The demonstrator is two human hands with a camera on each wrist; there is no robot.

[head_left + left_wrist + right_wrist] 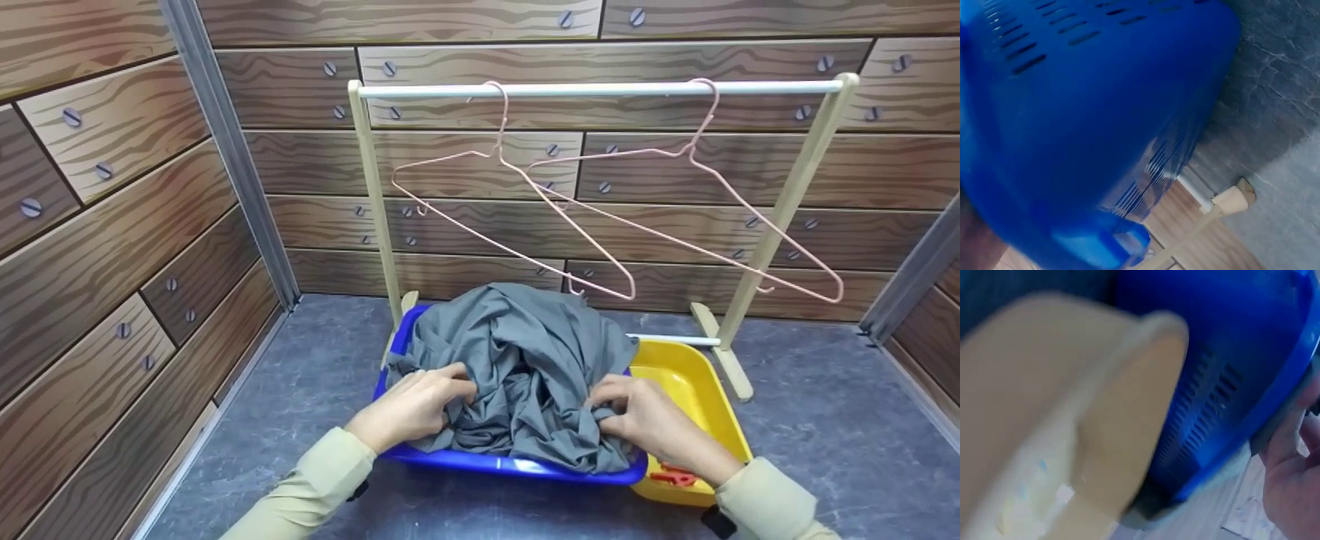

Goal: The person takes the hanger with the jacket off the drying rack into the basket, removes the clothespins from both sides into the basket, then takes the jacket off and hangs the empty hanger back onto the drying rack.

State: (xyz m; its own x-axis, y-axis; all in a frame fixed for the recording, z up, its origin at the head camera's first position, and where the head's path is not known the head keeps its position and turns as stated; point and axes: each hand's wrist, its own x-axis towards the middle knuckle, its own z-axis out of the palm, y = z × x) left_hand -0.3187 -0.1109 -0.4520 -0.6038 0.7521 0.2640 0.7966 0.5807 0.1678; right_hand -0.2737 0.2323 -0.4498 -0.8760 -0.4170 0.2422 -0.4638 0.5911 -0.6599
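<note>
A crumpled grey cloth [525,330] is heaped in a blue basket [517,463] and rises well above its rim. Its garment type, if any, does not show. On the left side of the heap, my left hand [416,405] grips a fold with curled fingers. My right hand [645,416] pinches the cloth at the right, near the basket's rim. Slotted basket wall [1100,112] fills much of the left wrist view. In the right wrist view the right hand [1292,478] shows at the edge, beside the basket's rim.
A yellow tub [731,405] with red clips [673,475] stands against the basket's right side. Behind is a wooden rack with a white rail [600,90], bearing a pink hanger [592,244] and another pink hanger [757,214]. Wood-patterned walls [112,247] enclose the grey surface [292,390].
</note>
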